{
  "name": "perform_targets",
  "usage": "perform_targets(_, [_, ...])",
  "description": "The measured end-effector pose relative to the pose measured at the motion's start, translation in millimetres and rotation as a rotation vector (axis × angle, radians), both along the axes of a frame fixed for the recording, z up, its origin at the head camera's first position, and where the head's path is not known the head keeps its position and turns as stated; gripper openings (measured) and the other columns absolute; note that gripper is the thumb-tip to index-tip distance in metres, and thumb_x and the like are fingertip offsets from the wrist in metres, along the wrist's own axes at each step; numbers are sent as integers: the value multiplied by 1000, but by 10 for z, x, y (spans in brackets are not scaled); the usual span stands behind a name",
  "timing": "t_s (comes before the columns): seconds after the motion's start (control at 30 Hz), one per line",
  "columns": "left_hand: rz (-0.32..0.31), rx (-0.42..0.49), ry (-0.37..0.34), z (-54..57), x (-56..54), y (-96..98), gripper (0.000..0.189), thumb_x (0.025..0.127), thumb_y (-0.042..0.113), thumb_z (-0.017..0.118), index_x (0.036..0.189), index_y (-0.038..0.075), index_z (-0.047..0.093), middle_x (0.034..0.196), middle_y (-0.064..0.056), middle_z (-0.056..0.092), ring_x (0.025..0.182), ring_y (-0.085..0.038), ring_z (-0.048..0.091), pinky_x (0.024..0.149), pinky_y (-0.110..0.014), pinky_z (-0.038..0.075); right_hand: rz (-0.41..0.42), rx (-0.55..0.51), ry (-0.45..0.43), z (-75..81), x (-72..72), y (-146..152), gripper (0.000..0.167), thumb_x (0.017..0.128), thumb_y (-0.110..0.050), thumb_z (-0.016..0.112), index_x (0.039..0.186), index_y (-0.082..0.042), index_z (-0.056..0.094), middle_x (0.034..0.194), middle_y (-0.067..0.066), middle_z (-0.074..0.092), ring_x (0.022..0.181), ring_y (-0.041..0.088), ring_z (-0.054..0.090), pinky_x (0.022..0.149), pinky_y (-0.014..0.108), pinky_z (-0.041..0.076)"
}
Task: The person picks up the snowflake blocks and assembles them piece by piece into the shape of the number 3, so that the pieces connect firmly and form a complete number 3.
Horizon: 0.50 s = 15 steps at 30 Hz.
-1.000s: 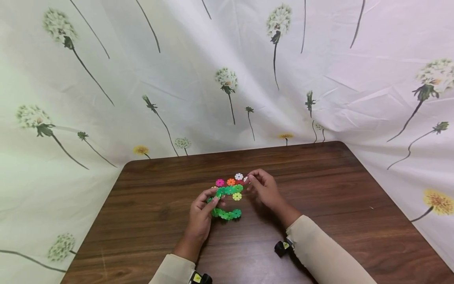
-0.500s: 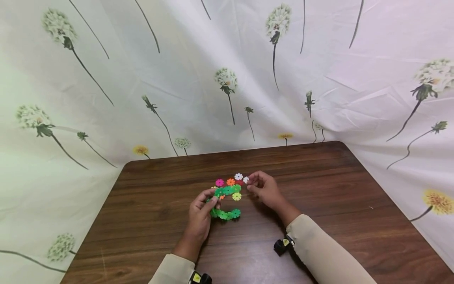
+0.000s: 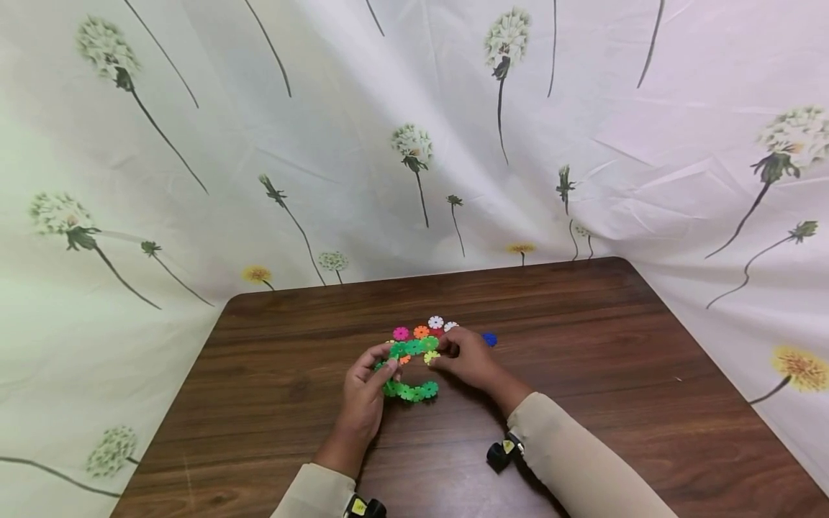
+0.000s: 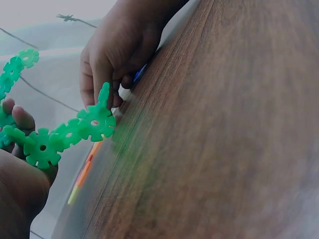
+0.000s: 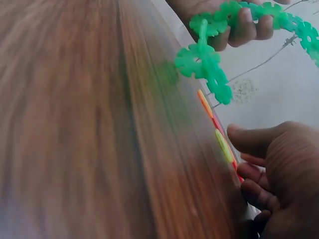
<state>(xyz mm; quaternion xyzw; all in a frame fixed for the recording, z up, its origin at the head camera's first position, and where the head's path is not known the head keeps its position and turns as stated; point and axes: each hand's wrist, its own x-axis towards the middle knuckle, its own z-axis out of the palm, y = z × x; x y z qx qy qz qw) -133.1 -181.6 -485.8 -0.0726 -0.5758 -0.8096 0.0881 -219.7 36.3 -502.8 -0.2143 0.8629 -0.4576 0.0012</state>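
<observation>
Gripping a curved green chain (image 3: pixel 411 368) of flower-shaped discs, the left hand (image 3: pixel 366 392) holds it near the middle of the table (image 3: pixel 615 374), fingers curled round one end. The right hand (image 3: pixel 468 357) bends over a yellow disc (image 3: pixel 432 356); whether it pinches it is hidden. Loose discs (image 3: pixel 421 332) lie toward the far edge.

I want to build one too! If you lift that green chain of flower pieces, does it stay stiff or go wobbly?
Probably fairly stiff: the green chain keeps its curved shape in the air while the left hand grips only one part. It looks thin and plastic, so likely light. The slotted joints might pop apart if bent hard.
</observation>
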Motion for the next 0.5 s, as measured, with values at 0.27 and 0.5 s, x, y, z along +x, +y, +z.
perform_targets(0.27, [-4,0,17,-8,5,-5,21,106,-1,64,120,12,73,103,5,66,85,-9,64,76,-21,57,-29,59,60,-56,-1,-27,25,85,-20,96,99,-9,79,99,3,69,87,13,60,77,26,51])
perform_targets(0.5, [6,10,30,-21,-10,-7,22,107,-1,62,119,13,75,108,5,66,84,-9,65,76,-22,57,-16,74,70,-57,-12,-18,25,86,-21,96,103,-8,82,102,1,68,89,12,59,79,28,53])
